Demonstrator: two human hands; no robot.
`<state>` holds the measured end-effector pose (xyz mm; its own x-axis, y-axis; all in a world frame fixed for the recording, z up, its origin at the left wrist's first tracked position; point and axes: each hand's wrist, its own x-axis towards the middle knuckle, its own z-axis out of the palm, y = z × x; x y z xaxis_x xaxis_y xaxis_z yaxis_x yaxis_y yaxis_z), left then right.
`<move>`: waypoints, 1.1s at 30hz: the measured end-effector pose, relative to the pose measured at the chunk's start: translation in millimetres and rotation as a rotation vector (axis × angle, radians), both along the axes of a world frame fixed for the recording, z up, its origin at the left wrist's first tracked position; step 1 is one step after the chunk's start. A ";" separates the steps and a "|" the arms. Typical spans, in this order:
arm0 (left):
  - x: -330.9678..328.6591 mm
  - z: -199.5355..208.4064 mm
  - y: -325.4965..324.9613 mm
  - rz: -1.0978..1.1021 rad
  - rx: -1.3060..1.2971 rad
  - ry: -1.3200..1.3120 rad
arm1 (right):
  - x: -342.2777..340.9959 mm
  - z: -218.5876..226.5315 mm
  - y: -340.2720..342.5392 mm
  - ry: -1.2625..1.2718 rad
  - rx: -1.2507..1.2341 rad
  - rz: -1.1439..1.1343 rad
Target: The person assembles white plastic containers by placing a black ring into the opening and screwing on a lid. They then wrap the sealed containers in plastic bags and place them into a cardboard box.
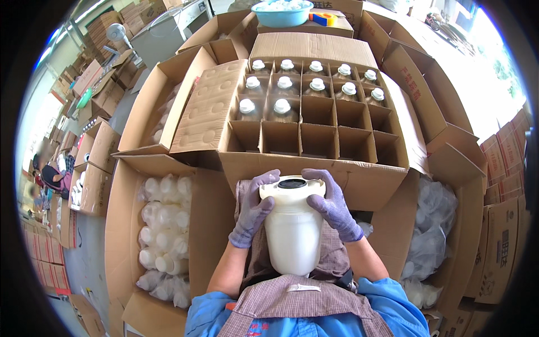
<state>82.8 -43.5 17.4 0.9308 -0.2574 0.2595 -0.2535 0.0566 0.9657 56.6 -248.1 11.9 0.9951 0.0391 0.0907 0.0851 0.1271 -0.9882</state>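
Observation:
A white plastic jar (pixel 295 238) stands upright against my apron, between both hands. Its wide cream-white top carries a dark round centre (pixel 292 183); whether that is a cap or an opening I cannot tell. From the left, my gloved left hand (pixel 254 209) curls round the rim of the top, thumb on the near side. My right hand (pixel 336 205), in the same purple kind of glove, grips the opposite side. Just beyond sits a cardboard carton (pixel 331 174) with dividers. White-capped clear bottles (pixel 281 108) fill its far compartments, and several near ones hold nothing visible.
An open carton of bagged whitish plastic pieces (pixel 165 222) lies to my left; another with clear bags (pixel 432 213) is on my right. Beyond the divided carton is a blue basin (pixel 282 16) beside a tape roll (pixel 324 20). Another person (pixel 53 171) works at far left.

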 end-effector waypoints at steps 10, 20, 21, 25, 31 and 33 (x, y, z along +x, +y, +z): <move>-11.6 6.0 2.9 0.015 0.166 -0.162 | 1.8 -12.4 -8.3 -0.078 0.096 0.123; 35.0 -16.2 15.2 -0.202 -0.267 0.381 | -18.9 48.5 7.5 -0.521 -0.540 -0.033; 30.6 -7.4 12.4 -0.099 -0.192 0.266 | -11.7 34.9 0.0 -0.389 -0.329 -0.080; -4.8 32.4 -3.4 0.035 0.299 -0.360 | 11.7 -8.7 -12.2 0.005 0.190 0.021; 22.0 -5.6 17.5 -0.042 -0.105 0.384 | -27.3 65.4 4.9 -0.645 -0.554 0.125; -5.1 15.3 0.0 0.026 -0.096 0.082 | -12.2 23.8 -4.7 -0.299 -0.161 -0.018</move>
